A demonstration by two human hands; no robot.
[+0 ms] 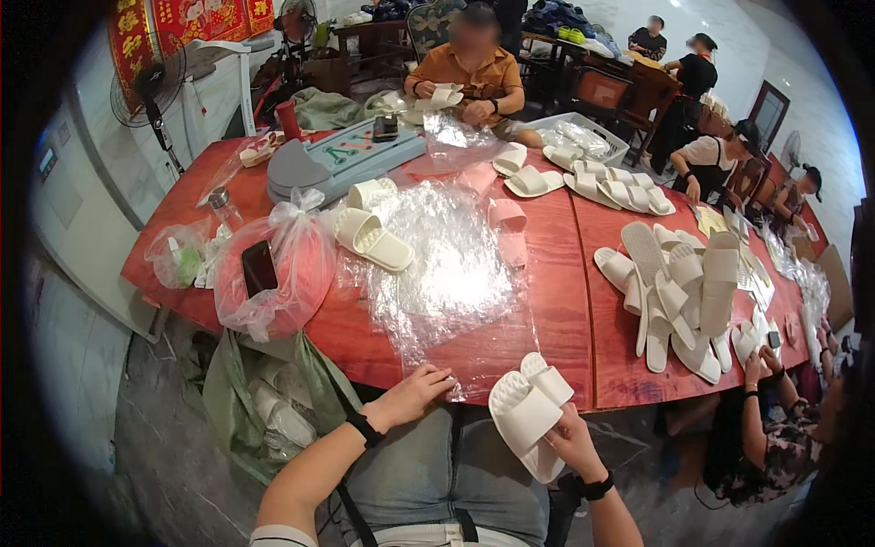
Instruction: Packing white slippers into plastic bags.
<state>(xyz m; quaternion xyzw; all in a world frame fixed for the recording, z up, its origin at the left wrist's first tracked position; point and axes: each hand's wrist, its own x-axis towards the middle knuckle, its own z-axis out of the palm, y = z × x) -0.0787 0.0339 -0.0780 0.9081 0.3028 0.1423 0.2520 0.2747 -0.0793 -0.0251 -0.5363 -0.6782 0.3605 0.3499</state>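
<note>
Gripping a pair of white slippers (527,419) with the right fingers (571,428); pair is sitting just left of them. Left fingers (437,378) are touching clear plastic bags (437,301) on the worktop (558,314); can't tell if pinching. Slipper pile (723,283) is lying ahead-right of the right fingers.

- Some fingers of the right hand (576,444) are hidden behind the white slippers (529,415) it holds.
- Whether the left hand (415,398) pinches the clear plastic bags (428,246) or only rests there is too small to tell.
- Glare washes out the bags' middle.
- Slippers in the pile (720,284) partly hide one another.
- The dark rim cuts off the person (791,428) at lower right.
</note>
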